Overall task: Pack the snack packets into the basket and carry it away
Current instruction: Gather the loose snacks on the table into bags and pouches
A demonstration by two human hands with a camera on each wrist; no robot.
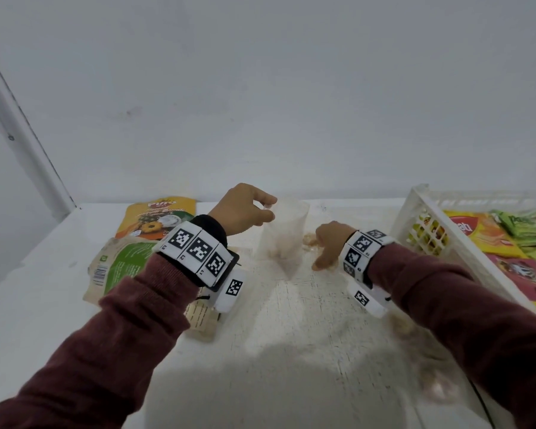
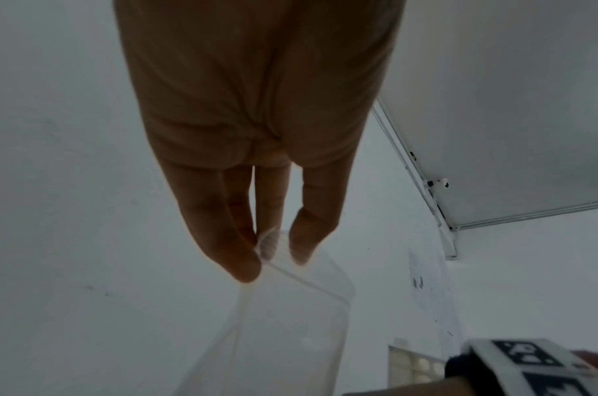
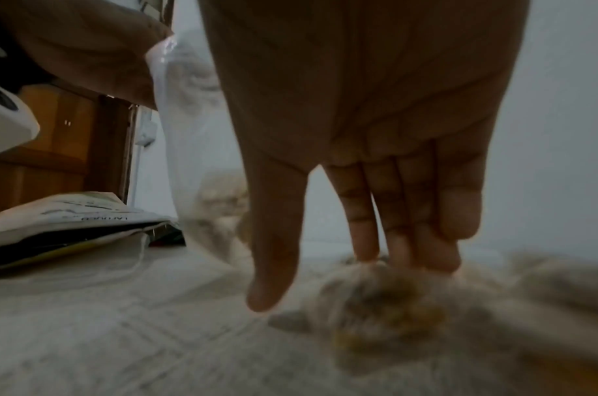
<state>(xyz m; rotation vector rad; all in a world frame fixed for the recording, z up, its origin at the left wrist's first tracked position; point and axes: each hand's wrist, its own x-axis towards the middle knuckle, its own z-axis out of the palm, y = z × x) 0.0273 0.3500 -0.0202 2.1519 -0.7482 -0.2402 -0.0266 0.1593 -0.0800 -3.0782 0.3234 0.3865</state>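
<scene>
The left hand (image 1: 243, 209) pinches the top edge of a clear, thin plastic bag (image 1: 283, 239) between thumb and fingertips (image 2: 243, 268), so that the bag hangs upright with its lower end on the white table (image 1: 291, 351). A few pale crumbly snack pieces sit blurred in the bottom of the bag.

Taking the clear bag as landmark: just to its right, the right hand (image 1: 330, 243) reaches down to the table with straight fingers held together and the thumb apart. Its fingertips (image 3: 426, 257) touch a small heap of pale, yellowish loose snack pieces (image 3: 375, 294) lying on the table beside the bag's foot. The hand grips nothing that can be made out.

Further right of the bag stands a white plastic lattice basket (image 1: 430, 218), tilted in the head view, its near wall close to the right wrist. Inside it lie several snack packets: an orange-yellow packet (image 1: 477, 233), a green packet (image 1: 526, 227) and a red packet (image 1: 520, 270).

To the left of the bag, on the table, lie an orange flat pouch printed with ring-shaped biscuits (image 1: 158, 218) and, nearer the camera, a cream and green packet with a barcode (image 1: 118, 267), partly hidden under the left forearm. Both arms wear dark red sleeves (image 1: 90, 351) and white wristbands with black square markers (image 1: 198, 249).
</scene>
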